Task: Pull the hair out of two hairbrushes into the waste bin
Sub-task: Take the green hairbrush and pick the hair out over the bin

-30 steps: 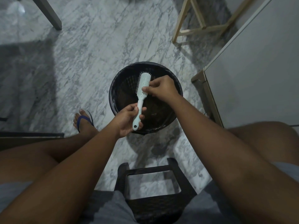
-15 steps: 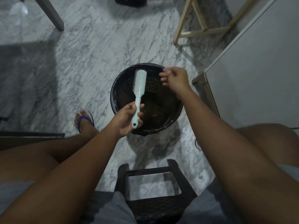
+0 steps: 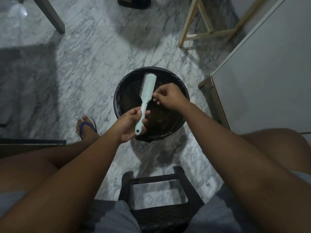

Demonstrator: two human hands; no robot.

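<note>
Marble floor, grey-veined, dim light. Person seated, knees apart, both arms reaching forward over the gap.

White cabinet fills the right side, its near corner just beside the bin. Pale wooden frame stands far right; a table leg far left — both well apart from the work. Dark stool sits near, between the knees, below the arms and not in their way.

Black waste bin on the floor straight ahead, mouth open upward. Likely set there so anything pulled loose drops straight in; contents too dark to tell.

Foot in a blue sandal rests left of the bin.

Left hand is wrapped round the lower handle of the pale blue hairbrush, fingers curled, thumb on top. The brush is held above the bin opening, head angled to the far side and bristles facing left — a hold that seems meant to steady it and keep the head over the bin.

Right hand is at the right edge of the brush head near its neck, fingertips pinched close together. Whether hair is in the pinch cannot be told; strands too fine in this light.

Only one brush in sight. Nothing blocks the drop into the bin.
</note>
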